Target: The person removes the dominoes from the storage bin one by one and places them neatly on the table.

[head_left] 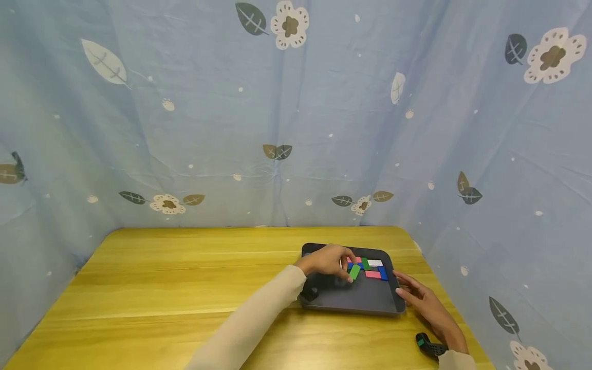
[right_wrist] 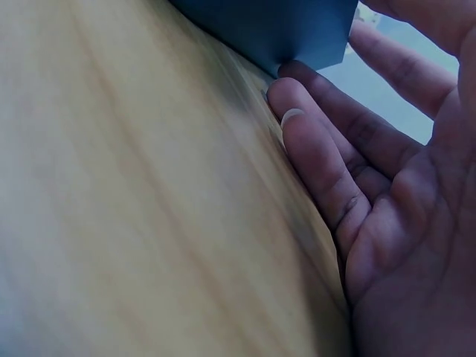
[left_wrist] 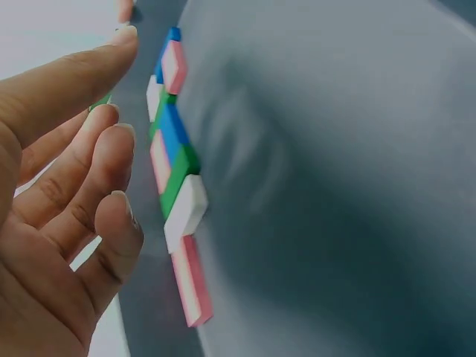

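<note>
My left hand reaches over the dark grey tray and pinches a light green block between thumb and fingers. In the left wrist view only a sliver of that block shows behind the fingers. Beneath it, pink, blue, dark green and white blocks lie against one another along the far side of the tray, among them a white block and a pink block. At the tray's right rim, my right hand rests its fingertips on the outer edge, its fingers loosely bent and gripping nothing.
The tray stands on the right part of a yellow wood-grain table. A blue curtain with flowers and leaves hangs behind the table and along its sides. A dark band circles the right wrist.
</note>
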Demonstrator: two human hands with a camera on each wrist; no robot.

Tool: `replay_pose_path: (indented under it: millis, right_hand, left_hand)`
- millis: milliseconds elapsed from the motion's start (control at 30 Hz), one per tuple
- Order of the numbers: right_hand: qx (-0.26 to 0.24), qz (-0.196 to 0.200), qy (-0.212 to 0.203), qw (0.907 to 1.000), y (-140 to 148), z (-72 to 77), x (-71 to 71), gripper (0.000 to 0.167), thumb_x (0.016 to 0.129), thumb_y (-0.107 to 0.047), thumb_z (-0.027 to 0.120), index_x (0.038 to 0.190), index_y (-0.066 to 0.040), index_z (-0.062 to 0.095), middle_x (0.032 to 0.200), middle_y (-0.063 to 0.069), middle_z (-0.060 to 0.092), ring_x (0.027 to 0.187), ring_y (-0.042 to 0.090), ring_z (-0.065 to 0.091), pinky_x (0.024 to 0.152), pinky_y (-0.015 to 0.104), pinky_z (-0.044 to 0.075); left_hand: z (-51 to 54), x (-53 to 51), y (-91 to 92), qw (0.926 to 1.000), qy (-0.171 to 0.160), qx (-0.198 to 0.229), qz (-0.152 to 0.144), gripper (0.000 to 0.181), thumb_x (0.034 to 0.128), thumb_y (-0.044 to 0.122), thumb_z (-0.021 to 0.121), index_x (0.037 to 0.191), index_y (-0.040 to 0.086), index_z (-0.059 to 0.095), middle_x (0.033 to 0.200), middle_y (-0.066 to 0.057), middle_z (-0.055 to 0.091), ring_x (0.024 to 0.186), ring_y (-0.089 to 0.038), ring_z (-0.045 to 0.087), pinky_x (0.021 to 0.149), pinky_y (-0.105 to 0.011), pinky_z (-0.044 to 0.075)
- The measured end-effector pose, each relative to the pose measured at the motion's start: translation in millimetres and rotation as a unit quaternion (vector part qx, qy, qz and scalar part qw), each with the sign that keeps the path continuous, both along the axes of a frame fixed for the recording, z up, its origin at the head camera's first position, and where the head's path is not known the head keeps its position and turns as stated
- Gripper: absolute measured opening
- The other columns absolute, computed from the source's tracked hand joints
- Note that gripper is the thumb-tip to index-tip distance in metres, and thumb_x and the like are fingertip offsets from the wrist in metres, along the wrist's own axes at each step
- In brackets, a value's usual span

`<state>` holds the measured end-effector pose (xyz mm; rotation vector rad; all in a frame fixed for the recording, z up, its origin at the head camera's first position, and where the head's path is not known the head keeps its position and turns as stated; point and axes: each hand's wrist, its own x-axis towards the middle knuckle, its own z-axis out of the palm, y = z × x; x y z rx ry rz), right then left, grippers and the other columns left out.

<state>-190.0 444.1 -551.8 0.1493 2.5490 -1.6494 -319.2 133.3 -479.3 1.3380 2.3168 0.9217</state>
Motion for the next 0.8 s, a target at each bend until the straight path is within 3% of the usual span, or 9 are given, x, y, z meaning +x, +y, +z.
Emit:
replay_pose_path:
  millis: [167, 367, 800]
  right_hand:
    - [0.007, -0.002, -0.003, 1.0, 1.1, 0.2, 0.1, 0.065, 0.101, -0.045, 0.065, 0.159, -0.028, 0.041, 0.154, 0.016, 0.043, 0.134, 0.038, 0.048, 0.1, 0.049, 0.049]
    - [0.022, -0.003, -0.001, 0.9998, 0.2, 1.3, -0.8, 0.067, 0.1, -0.045, 0.066, 0.159, -0.028, 0.04, 0.153, 0.017, 0.044, 0.131, 0.037, 0.049, 0.093, 0.039, 0.049]
    - [0.025, -0.004, -0.009, 0.9996, 0.4, -0.4, -3.8, 0.069, 0.099, -0.048, 0.066, 0.16, -0.028, 0.039, 0.152, 0.017, 0.045, 0.128, 0.035, 0.052, 0.092, 0.039, 0.051]
  left_hand:
    - [10.4, 1.7, -14.9, 0.9994, 0.033, 0.007, -0.007, 0.044, 0.0862, 0.024, 0.086, 0.125, 0.013, 0.07, 0.082, 0.008, 0.065, 0.073, -0.002, 0.06, 0.071, -0.018, 0.05]
    - [18.1, 1.2, -38.1, 0.9991, 0.025, 0.035, -0.001, 0.045, 0.0857, 0.022, 0.087, 0.125, 0.01, 0.07, 0.083, 0.006, 0.065, 0.074, -0.005, 0.061, 0.07, -0.02, 0.051]
    - [24.3, -0.8, -89.0, 0.9975, 0.02, 0.065, 0.019, 0.043, 0.0856, 0.023, 0.087, 0.123, 0.012, 0.069, 0.083, 0.004, 0.064, 0.074, -0.007, 0.062, 0.073, -0.023, 0.053]
